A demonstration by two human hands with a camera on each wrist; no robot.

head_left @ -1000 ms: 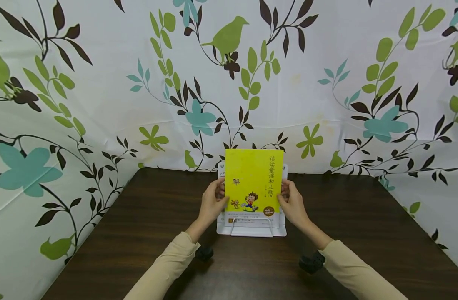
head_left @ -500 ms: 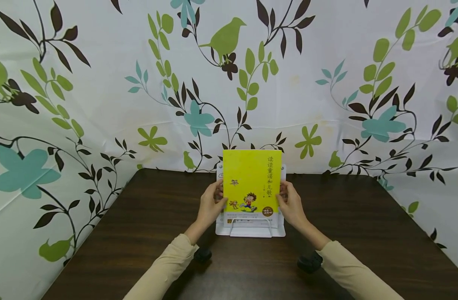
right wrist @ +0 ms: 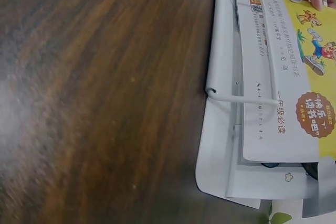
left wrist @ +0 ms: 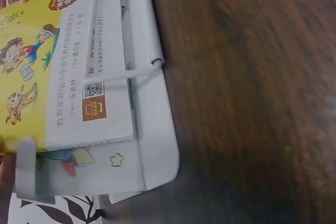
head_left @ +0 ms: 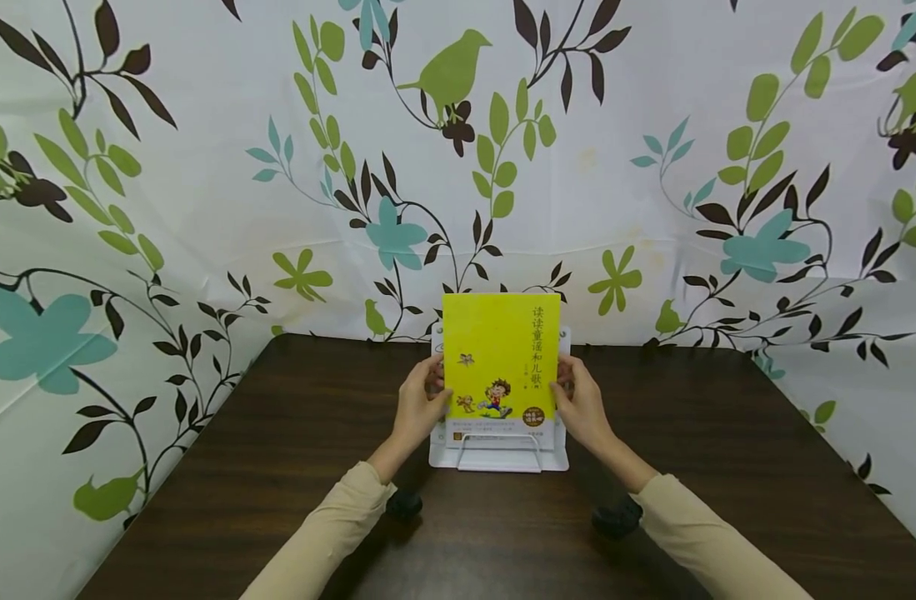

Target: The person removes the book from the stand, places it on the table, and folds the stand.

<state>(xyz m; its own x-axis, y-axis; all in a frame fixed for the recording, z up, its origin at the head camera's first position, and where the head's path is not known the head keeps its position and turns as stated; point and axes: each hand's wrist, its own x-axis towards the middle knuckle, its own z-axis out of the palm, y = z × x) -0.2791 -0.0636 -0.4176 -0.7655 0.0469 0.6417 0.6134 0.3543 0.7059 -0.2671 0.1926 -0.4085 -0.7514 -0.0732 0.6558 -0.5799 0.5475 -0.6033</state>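
Observation:
A yellow children's book (head_left: 495,350) stands upright on a white book stand (head_left: 442,458), leaning back against its plate. My left hand (head_left: 422,400) holds the book by its left edge, thumb in front and fingers behind. On the opposite edge my right hand (head_left: 582,404) grips it the same way. A white wire bar (right wrist: 247,99) crosses in front of the book's lower part. In the left wrist view a grey side clip (left wrist: 26,169) of the stand sits at the book's edge. The fingers behind the cover are mostly hidden.
The stand rests on a dark brown wooden table (head_left: 277,467), towards its far edge. Behind it hangs a white cloth (head_left: 202,208) printed with leaves, birds and flowers. Dark wrist devices (head_left: 617,517) sit under both forearms.
The book has risen slightly against the stand, both hands still holding its side edges. The whole head view has shifted a little.

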